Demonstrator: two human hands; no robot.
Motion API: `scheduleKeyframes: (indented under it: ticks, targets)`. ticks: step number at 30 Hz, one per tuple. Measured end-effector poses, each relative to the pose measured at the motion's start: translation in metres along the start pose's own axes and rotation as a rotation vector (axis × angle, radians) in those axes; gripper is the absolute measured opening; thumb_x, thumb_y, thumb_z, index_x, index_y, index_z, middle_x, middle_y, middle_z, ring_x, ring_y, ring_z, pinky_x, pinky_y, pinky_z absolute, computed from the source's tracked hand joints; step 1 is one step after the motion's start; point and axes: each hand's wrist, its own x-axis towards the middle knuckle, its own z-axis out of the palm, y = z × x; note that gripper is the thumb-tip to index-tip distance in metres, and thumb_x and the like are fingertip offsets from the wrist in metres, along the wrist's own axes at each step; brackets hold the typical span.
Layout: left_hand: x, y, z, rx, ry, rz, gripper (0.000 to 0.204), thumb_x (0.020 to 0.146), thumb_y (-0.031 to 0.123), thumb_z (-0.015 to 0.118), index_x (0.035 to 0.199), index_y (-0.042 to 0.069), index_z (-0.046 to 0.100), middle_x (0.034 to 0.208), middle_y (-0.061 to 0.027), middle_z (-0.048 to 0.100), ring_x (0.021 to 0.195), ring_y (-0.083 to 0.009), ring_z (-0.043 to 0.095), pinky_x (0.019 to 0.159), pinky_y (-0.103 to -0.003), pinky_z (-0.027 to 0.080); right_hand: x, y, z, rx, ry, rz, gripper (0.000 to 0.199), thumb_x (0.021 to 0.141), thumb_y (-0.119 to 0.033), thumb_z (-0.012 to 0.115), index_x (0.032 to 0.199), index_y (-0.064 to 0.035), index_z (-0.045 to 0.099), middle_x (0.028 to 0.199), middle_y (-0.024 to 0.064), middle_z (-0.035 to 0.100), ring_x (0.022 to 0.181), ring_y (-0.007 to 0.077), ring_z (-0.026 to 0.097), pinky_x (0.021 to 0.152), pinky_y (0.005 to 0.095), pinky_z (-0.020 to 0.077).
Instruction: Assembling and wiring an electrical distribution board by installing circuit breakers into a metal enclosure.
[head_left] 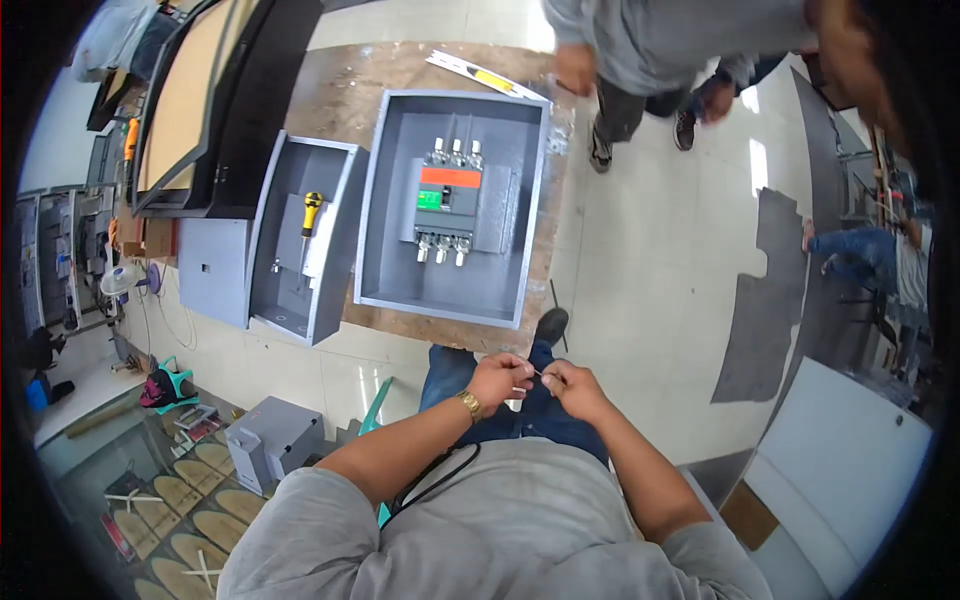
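Note:
My left hand (501, 383), with a gold watch at the wrist, and my right hand (578, 389) meet above my lap, close to the table's near edge. The fingers of both are pinched together. A small thin piece (539, 373) shows between the fingertips, too small to name. Just beyond my hands, a grey open metal enclosure (365, 270) lies on the table. Inside it is mounted a circuit breaker (447, 203) with a red-orange band, a green label and several metal terminals along two sides.
Left of the enclosure stands a narrower grey box (335, 240) with a yellow-and-black screwdriver (311, 213) in it. A white strip (452, 62) and a yellow tool (492, 80) lie on the wooden table (345, 75). A person in grey (650, 50) stands at the far right corner.

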Motion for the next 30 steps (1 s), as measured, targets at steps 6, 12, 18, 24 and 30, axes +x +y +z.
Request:
scheduleKeyframes:
  ticks: [6,12,18,24,30]
  targets:
    - [-0.039,0.045,-0.018,-0.078,0.001,0.381,0.01,0.1,0.013,0.064,0.108,0.006,0.066,0.096,-0.01,0.07,0.083,-0.0192,0.071,0.073,-0.033,0.058,-0.027,-0.095,-0.011,-0.652,0.607,-0.773,0.012,0.1,-0.012,0.061,0.106,-0.0058,0.068,0.097,0.0057,0.066,0.08,0.0193,0.062,0.074,0.032,0.0496]
    - [-0.072,0.094,-0.046,-0.644,-0.209,0.411,0.013,0.1,0.014,0.066,0.109,0.006,0.065,0.099,-0.0118,0.072,0.081,-0.0205,0.07,0.074,-0.034,0.058,-0.032,-0.162,0.029,0.566,0.283,-0.311,0.011,0.102,-0.011,0.061,0.11,-0.0031,0.064,0.101,0.0077,0.064,0.083,0.0148,0.059,0.076,0.0283,0.0496]
    - [-0.075,0.137,-0.079,0.173,-0.002,0.707,0.033,0.094,0.027,0.073,0.117,0.006,0.065,0.114,-0.017,0.068,0.099,-0.0276,0.066,0.084,-0.044,0.054,0.018,-0.232,0.036,0.602,0.458,-0.411,0.011,0.102,-0.006,0.059,0.109,0.0003,0.064,0.095,0.0083,0.066,0.079,0.0156,0.063,0.074,0.028,0.0535]
    - [-0.045,0.205,-0.083,1.514,0.507,0.982,0.077,0.084,0.045,0.076,0.142,0.001,0.05,0.148,-0.0255,0.046,0.136,-0.041,0.042,0.107,-0.059,0.037,0.08,-0.29,-0.002,-0.017,0.819,-0.658,0.012,0.1,-0.005,0.061,0.108,0.0016,0.068,0.094,0.0094,0.07,0.08,0.016,0.065,0.075,0.0275,0.0546]
    - [-0.005,0.233,-0.077,1.746,0.557,0.997,0.09,0.085,0.052,0.072,0.152,-0.001,0.043,0.156,-0.0309,0.035,0.145,-0.0458,0.033,0.116,-0.061,0.027,0.151,-0.29,-0.018,-0.1,0.883,-0.616,0.014,0.094,-0.006,0.067,0.105,0.0,0.072,0.093,0.0081,0.073,0.072,0.0181,0.062,0.068,0.0296,0.0506]
